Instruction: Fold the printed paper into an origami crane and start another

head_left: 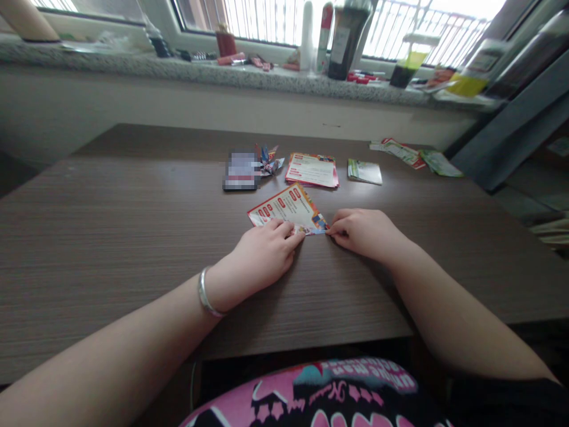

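Note:
A printed paper flyer (291, 204), white with red labels and an orange edge, lies slantwise on the table in front of me. Its near edge is folded over into a narrow strip. My left hand (267, 252), with a silver bangle at the wrist, grips this folded edge, fingers closed and pressed down on it. At the flyer's right corner, my right hand (362, 233) pinches the tip of the fold between thumb and fingers. The left hand partly covers the flyer's lower edge.
Behind the flyer are a phone (240, 171), a folded paper figure (269, 161), a stack of similar flyers (312, 170) and a small packet (364, 172). Colourful wrappers (402, 152) lie back right. Bottles, including a dark one (347, 44), line the stone windowsill (275, 79).

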A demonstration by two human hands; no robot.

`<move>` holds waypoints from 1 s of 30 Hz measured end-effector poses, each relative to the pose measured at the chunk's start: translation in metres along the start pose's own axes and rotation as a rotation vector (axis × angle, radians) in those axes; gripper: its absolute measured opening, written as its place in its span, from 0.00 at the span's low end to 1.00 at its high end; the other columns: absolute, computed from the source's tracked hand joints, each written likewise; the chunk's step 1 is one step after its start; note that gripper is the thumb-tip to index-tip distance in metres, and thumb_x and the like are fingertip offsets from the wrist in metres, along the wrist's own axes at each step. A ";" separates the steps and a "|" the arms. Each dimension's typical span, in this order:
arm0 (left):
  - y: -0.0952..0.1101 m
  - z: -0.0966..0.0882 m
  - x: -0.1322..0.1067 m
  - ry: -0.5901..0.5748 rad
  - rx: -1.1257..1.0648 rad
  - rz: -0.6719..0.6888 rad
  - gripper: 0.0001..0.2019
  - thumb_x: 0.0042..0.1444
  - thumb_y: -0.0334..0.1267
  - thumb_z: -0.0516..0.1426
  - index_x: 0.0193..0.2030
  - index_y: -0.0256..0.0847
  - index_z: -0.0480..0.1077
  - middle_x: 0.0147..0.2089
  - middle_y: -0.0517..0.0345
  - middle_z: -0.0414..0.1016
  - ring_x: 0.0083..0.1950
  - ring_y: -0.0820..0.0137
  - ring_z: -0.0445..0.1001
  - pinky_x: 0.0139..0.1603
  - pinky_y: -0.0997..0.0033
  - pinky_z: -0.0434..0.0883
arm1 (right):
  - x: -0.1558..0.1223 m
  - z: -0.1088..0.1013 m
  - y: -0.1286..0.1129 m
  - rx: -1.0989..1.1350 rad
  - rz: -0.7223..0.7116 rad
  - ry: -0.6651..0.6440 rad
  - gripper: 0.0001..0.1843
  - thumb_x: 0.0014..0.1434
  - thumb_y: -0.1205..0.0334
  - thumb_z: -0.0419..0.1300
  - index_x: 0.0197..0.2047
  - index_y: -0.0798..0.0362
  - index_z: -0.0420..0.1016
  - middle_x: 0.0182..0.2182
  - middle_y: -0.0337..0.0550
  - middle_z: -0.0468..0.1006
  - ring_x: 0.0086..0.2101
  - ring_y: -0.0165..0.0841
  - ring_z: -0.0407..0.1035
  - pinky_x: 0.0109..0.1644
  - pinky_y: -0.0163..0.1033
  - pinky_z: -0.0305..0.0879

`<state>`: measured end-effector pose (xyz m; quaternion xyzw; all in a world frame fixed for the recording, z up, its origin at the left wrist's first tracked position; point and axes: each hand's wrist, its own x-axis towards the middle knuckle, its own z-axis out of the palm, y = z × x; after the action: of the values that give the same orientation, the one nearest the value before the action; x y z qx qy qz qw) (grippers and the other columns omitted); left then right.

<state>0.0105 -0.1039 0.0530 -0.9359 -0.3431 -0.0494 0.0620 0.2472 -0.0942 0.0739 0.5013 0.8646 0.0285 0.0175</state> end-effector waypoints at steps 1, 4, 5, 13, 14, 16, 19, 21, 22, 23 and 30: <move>0.000 0.000 0.000 0.000 0.004 0.001 0.18 0.64 0.35 0.50 0.58 0.38 0.67 0.54 0.46 0.72 0.55 0.58 0.70 0.54 0.57 0.72 | 0.000 0.000 0.001 -0.002 0.005 -0.006 0.14 0.63 0.57 0.54 0.38 0.42 0.83 0.40 0.37 0.80 0.36 0.31 0.73 0.29 0.35 0.56; -0.001 0.000 -0.001 -0.002 0.012 -0.001 0.18 0.63 0.35 0.50 0.58 0.38 0.67 0.54 0.47 0.72 0.54 0.58 0.70 0.53 0.57 0.72 | -0.001 0.000 0.004 -0.003 0.017 -0.022 0.12 0.61 0.59 0.56 0.38 0.42 0.83 0.40 0.36 0.81 0.36 0.32 0.74 0.29 0.35 0.56; -0.001 0.000 -0.001 -0.004 0.012 -0.002 0.18 0.63 0.35 0.50 0.58 0.38 0.67 0.54 0.47 0.72 0.54 0.58 0.70 0.53 0.57 0.72 | -0.001 -0.001 0.005 -0.004 0.022 -0.027 0.12 0.60 0.59 0.56 0.37 0.42 0.83 0.41 0.36 0.81 0.36 0.32 0.74 0.29 0.36 0.56; -0.001 0.003 -0.003 0.019 0.007 0.007 0.18 0.64 0.35 0.49 0.59 0.39 0.67 0.55 0.47 0.72 0.55 0.58 0.69 0.53 0.58 0.72 | -0.003 -0.001 0.016 0.011 0.050 0.006 0.11 0.58 0.62 0.57 0.36 0.44 0.82 0.39 0.36 0.81 0.34 0.32 0.74 0.31 0.36 0.61; -0.002 0.003 -0.004 0.023 0.004 0.005 0.18 0.63 0.35 0.49 0.59 0.39 0.67 0.55 0.47 0.72 0.56 0.58 0.69 0.53 0.58 0.72 | -0.002 0.000 0.016 0.038 0.043 0.041 0.11 0.59 0.62 0.57 0.37 0.45 0.82 0.40 0.37 0.81 0.35 0.32 0.74 0.33 0.37 0.62; -0.003 0.004 -0.003 0.026 -0.005 0.005 0.18 0.64 0.35 0.49 0.59 0.39 0.67 0.55 0.47 0.72 0.56 0.59 0.69 0.54 0.58 0.71 | 0.000 0.002 0.014 0.125 0.006 0.135 0.12 0.61 0.62 0.55 0.39 0.47 0.82 0.41 0.39 0.81 0.38 0.32 0.74 0.39 0.37 0.65; -0.006 0.006 0.000 0.029 -0.021 0.020 0.19 0.65 0.37 0.49 0.61 0.39 0.66 0.58 0.47 0.70 0.58 0.59 0.68 0.57 0.58 0.69 | 0.003 0.008 0.005 0.202 -0.106 0.204 0.14 0.63 0.63 0.54 0.45 0.49 0.81 0.44 0.41 0.81 0.44 0.34 0.73 0.50 0.39 0.66; -0.008 0.008 0.002 0.042 -0.018 0.028 0.20 0.66 0.39 0.48 0.62 0.40 0.65 0.61 0.47 0.68 0.61 0.57 0.65 0.60 0.54 0.66 | 0.004 0.012 -0.001 0.195 -0.155 0.192 0.15 0.64 0.63 0.54 0.48 0.50 0.80 0.47 0.43 0.81 0.46 0.36 0.72 0.53 0.41 0.65; -0.009 0.009 0.003 0.050 -0.012 0.028 0.20 0.66 0.40 0.48 0.63 0.41 0.64 0.62 0.47 0.67 0.63 0.55 0.64 0.62 0.52 0.65 | 0.005 0.014 -0.003 0.194 -0.176 0.177 0.16 0.64 0.63 0.53 0.49 0.50 0.80 0.47 0.43 0.80 0.46 0.36 0.72 0.54 0.41 0.65; -0.010 0.010 0.004 0.056 -0.006 0.027 0.21 0.66 0.40 0.48 0.63 0.41 0.64 0.63 0.48 0.66 0.64 0.54 0.63 0.63 0.49 0.62 | 0.005 0.016 -0.005 0.184 -0.189 0.163 0.16 0.65 0.63 0.53 0.49 0.51 0.80 0.47 0.43 0.80 0.46 0.36 0.72 0.54 0.42 0.65; -0.009 0.011 0.007 0.073 0.005 0.026 0.21 0.65 0.41 0.49 0.65 0.49 0.63 0.64 0.50 0.66 0.64 0.54 0.63 0.64 0.47 0.59 | 0.006 0.016 -0.012 0.088 -0.153 0.139 0.16 0.65 0.63 0.52 0.48 0.50 0.80 0.45 0.46 0.79 0.45 0.37 0.70 0.50 0.41 0.65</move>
<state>0.0099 -0.0910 0.0443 -0.9378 -0.3283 -0.0818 0.0775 0.2347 -0.0950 0.0567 0.4307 0.9000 0.0239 -0.0626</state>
